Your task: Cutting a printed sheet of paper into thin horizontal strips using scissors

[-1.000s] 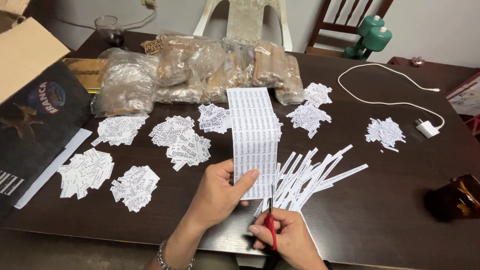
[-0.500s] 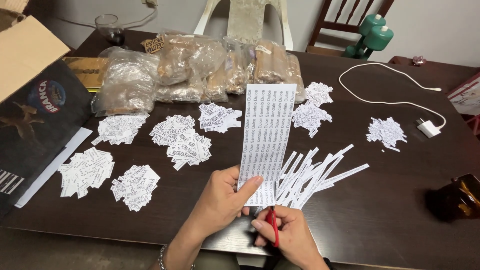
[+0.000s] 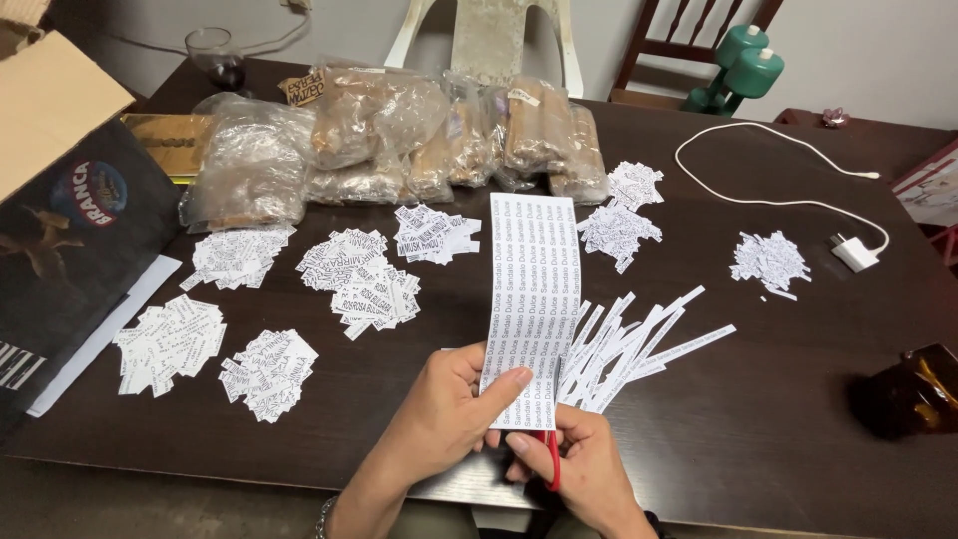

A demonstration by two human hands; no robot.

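While pinching the printed paper sheet [image 3: 529,299] upright above the table's [image 3: 778,419] near edge, left hand [image 3: 444,419] grasping its lower end; straightened since a second ago, lined up for cutting. Right hand [image 3: 584,469] closed on red-handled scissors [image 3: 551,461]; cut strips [image 3: 639,344] just beside.

Dark table [image 3: 758,439], paper slips [image 3: 359,279], bags [image 3: 399,140]

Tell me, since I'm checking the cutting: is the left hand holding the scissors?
No, the left hand pinches the paper sheet; the right hand holds the scissors.
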